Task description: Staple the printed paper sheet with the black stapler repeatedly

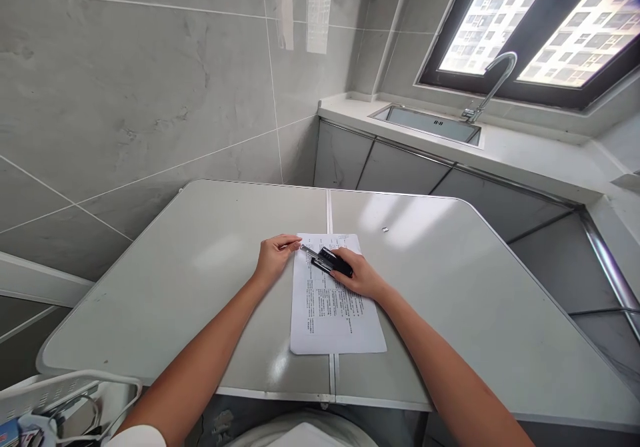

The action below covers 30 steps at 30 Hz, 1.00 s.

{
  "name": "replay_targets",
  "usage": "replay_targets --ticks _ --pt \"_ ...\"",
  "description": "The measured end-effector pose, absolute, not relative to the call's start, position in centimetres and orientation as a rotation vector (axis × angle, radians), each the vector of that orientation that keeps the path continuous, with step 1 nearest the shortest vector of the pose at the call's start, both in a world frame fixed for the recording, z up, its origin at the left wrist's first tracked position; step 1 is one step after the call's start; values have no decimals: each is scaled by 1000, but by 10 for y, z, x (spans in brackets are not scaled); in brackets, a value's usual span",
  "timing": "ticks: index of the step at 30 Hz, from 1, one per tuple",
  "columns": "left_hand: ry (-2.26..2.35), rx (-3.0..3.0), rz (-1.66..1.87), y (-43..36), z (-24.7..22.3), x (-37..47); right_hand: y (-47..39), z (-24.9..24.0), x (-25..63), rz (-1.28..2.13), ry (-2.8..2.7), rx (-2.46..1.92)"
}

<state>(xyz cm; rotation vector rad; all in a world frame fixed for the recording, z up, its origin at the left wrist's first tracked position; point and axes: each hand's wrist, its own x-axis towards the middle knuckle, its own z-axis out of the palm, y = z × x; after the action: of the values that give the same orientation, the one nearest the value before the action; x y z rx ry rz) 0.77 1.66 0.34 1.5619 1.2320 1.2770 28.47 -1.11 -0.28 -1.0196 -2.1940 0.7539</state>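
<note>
My right hand (361, 275) is wrapped around a black stapler (334, 260) and holds it over the printed sheet of paper (334, 327). A narrow metal part sticks out of the stapler toward the upper left. At the tip of that part is my left hand (274, 259), its thumb and fingers pinched together beside the sheet's upper left corner. Whether the pinch holds the metal tip, the paper's edge or something tiny cannot be made out. The paper lies flat across the table's centre seam, covered in lines of print.
The pale folding table (200, 287) has a metal seam down its middle. A tiny light-and-dark piece (385, 229) lies right of the paper. At lower left stands a white basket (75, 377) with cables. Beyond the table are a counter with a sink (430, 122) and a faucet (493, 90).
</note>
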Motion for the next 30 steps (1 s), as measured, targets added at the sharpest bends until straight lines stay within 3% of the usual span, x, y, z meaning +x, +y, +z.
replay_targets --ticks 16,30 --pt "1062 2280 1030 22 2 11 -11 -5 285 668 -2197 -1002" --pt "1079 2339 948 32 -5 9 -13 2 284 702 -2204 -995"
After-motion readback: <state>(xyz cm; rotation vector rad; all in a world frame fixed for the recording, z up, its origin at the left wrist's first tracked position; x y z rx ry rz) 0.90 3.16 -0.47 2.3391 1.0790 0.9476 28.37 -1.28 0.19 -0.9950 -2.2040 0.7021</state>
